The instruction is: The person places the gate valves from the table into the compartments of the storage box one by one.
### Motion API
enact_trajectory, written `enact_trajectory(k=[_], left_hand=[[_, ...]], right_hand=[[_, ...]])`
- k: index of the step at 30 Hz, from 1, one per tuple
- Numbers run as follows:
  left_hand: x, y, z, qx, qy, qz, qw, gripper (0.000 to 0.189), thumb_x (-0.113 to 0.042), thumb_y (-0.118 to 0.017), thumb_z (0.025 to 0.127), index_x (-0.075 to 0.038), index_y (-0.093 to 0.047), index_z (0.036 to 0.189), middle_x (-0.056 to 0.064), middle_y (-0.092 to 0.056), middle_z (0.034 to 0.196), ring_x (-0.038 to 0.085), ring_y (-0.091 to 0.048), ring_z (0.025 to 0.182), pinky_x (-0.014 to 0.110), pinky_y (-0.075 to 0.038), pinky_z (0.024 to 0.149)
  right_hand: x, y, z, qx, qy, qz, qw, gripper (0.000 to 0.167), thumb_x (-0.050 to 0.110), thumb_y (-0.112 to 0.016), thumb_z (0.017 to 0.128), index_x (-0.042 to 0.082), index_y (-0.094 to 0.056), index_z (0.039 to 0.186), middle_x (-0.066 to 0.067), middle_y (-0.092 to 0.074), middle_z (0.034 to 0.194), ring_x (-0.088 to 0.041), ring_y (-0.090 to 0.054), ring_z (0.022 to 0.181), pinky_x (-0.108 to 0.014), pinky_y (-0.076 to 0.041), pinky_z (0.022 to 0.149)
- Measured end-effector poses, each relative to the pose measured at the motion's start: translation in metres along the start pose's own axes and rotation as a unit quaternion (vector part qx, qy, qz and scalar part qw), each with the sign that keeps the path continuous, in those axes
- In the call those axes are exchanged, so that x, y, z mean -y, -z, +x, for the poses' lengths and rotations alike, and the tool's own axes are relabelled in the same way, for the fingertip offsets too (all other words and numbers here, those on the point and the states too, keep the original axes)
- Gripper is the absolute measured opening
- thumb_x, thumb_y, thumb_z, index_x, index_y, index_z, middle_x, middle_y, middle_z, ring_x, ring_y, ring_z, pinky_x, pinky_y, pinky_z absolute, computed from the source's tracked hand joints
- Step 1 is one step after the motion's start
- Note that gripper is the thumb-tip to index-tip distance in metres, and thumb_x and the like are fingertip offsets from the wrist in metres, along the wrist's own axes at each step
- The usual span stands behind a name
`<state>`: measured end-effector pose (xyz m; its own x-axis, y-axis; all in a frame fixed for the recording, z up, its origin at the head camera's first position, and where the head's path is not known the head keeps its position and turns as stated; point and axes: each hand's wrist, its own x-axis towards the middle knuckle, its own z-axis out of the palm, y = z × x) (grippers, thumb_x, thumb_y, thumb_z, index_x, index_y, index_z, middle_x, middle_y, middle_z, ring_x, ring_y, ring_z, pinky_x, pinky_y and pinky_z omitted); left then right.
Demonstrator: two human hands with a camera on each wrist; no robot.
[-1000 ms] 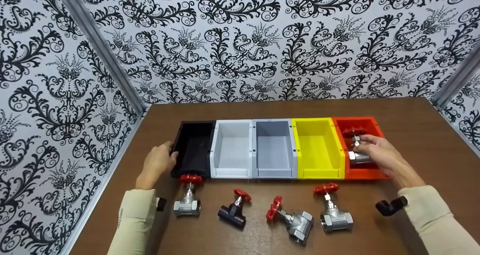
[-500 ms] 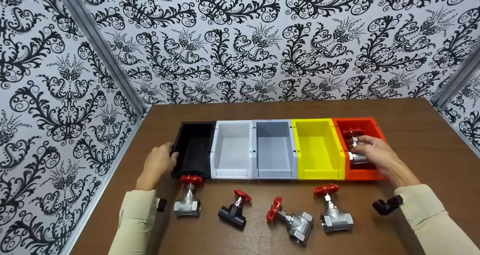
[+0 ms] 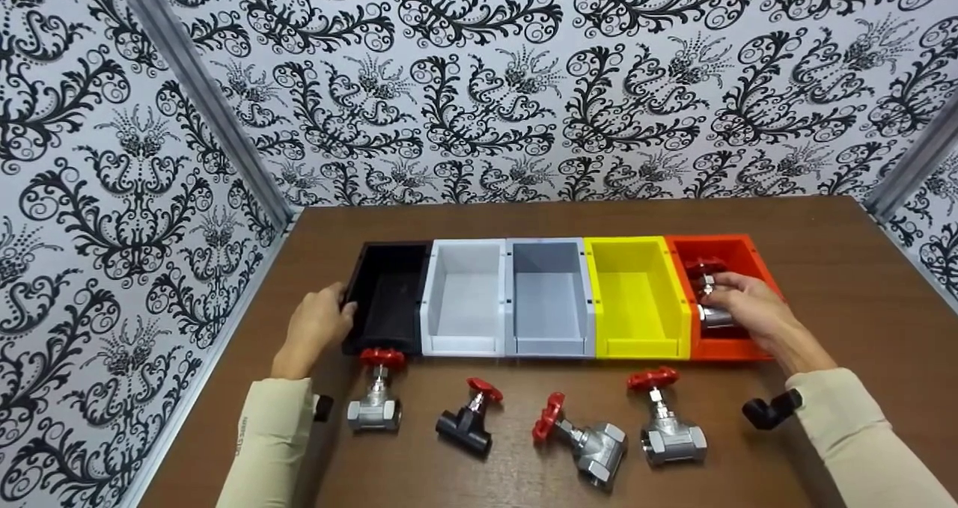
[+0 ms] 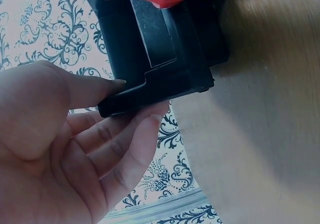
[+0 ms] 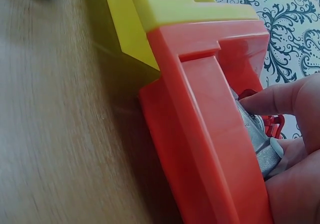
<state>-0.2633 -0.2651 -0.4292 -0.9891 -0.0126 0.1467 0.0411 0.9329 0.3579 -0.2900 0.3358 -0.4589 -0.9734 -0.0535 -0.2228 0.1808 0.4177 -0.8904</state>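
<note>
My left hand [image 3: 314, 330] pinches the side wall of the black bin [image 3: 388, 298], at the left end of the bin row. In the left wrist view the thumb lies inside that wall and the fingers outside. Down in the red bin [image 3: 732, 349], my right hand [image 3: 762, 315] grips a silver valve [image 3: 717, 316] with a red handwheel [image 3: 703, 265] pointing to the back. The right wrist view shows thumb and fingers around its metal body [image 5: 261, 144], partly hidden by the bin's front wall.
White [image 3: 464, 346], grey [image 3: 550, 347] and yellow [image 3: 642, 349] bins stand between the black and red ones. In front lie three silver valves [image 3: 374, 412] [image 3: 601, 448] [image 3: 673, 441] with red handwheels and a black tee-shaped valve [image 3: 465, 426]. Patterned walls [image 3: 479, 104] enclose the table.
My right hand has shifted slightly left inside the red bin, still gripping the valve. The left hand stays on the black bin.
</note>
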Motion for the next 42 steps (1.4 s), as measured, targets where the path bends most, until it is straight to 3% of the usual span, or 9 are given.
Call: enact_trajectory(k=[5,16,25,33,42], left_hand=[[-0.0017,-0.0001,0.0007,0.005,0.005,-0.005,1.0000,0.035,-0.016,-0.060,0.095,0.007,-0.060,0.121,0.035,-0.065,0.110,0.053,-0.062,0.103,0.062,-0.047,0.086],[-0.0012,-0.0010,-0.0021,-0.014,-0.007,0.004,0.9999,0.029,-0.014,-0.061,0.093,0.008,-0.061,0.112,0.032,-0.067,0.100,0.054,-0.063,0.096,0.063,-0.048,0.080],[-0.0015,-0.0020,-0.0029,-0.014,-0.002,0.002,0.9999,0.033,-0.015,-0.060,0.094,0.009,-0.060,0.117,0.032,-0.066,0.104,0.053,-0.063,0.098,0.062,-0.047,0.084],[-0.0014,-0.0026,-0.0030,-0.017,-0.006,0.003,0.9998,0.032,-0.015,-0.061,0.093,0.009,-0.060,0.114,0.034,-0.066,0.103,0.054,-0.062,0.097,0.063,-0.047,0.082],[-0.0018,-0.0011,-0.0038,-0.011,-0.004,0.012,0.9999,0.036,-0.014,-0.060,0.094,0.010,-0.059,0.121,0.036,-0.064,0.111,0.055,-0.062,0.100,0.063,-0.048,0.083]], right_hand=[[-0.0006,0.0000,-0.0005,-0.001,0.001,0.001,1.0000,0.063,0.016,-0.055,0.098,-0.012,-0.029,0.147,0.003,-0.060,0.108,-0.003,-0.059,0.086,-0.018,-0.051,0.078],[-0.0003,-0.0028,-0.0017,0.000,-0.005,-0.002,1.0000,0.065,0.018,-0.054,0.098,-0.012,-0.026,0.149,-0.019,-0.052,0.133,-0.001,-0.056,0.089,-0.016,-0.050,0.079],[-0.0004,-0.0024,-0.0012,0.000,-0.008,-0.022,0.9997,0.065,0.018,-0.053,0.098,-0.012,-0.026,0.149,-0.024,-0.049,0.136,-0.008,-0.054,0.095,-0.015,-0.048,0.080],[-0.0019,-0.0011,-0.0016,0.008,-0.027,-0.027,0.9992,0.068,0.022,-0.049,0.101,-0.008,-0.018,0.153,-0.031,-0.038,0.149,-0.024,-0.050,0.115,-0.012,-0.045,0.081],[-0.0032,-0.0028,0.0001,0.000,-0.006,-0.021,0.9998,0.063,0.019,-0.048,0.100,-0.011,-0.024,0.150,-0.028,-0.040,0.144,-0.015,-0.051,0.103,-0.012,-0.045,0.080]])
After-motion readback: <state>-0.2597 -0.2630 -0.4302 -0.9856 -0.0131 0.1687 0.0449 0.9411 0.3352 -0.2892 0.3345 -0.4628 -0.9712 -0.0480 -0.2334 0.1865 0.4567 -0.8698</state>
